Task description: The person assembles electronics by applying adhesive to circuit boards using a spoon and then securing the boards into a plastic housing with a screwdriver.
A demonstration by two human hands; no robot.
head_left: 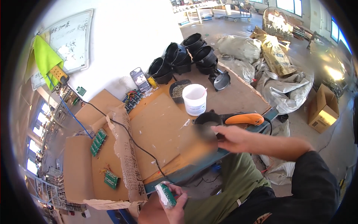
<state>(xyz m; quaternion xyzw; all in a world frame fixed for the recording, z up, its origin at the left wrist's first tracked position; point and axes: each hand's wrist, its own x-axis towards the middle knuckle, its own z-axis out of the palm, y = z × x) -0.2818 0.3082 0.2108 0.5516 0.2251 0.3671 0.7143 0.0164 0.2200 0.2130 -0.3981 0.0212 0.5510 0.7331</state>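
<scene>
My left hand (174, 203) is low by my lap, shut on a small green circuit board (166, 194) with a white edge. My right hand (232, 138) reaches out over the table's near edge, its fingers on the rim of a round black housing (206, 120). That spot is blurred by motion. An orange-handled tool (244, 118) lies just behind that hand. A black cable (140, 147) runs across the cardboard sheets (164, 123) toward my left hand.
A white bucket (194, 99), a dark tray of small parts (179, 89) and stacked black housings (182, 59) stand at the back. Green boards (98, 142) lie on cardboard at the left. Sacks (283, 86) and a cardboard box (322, 110) sit on the floor at the right.
</scene>
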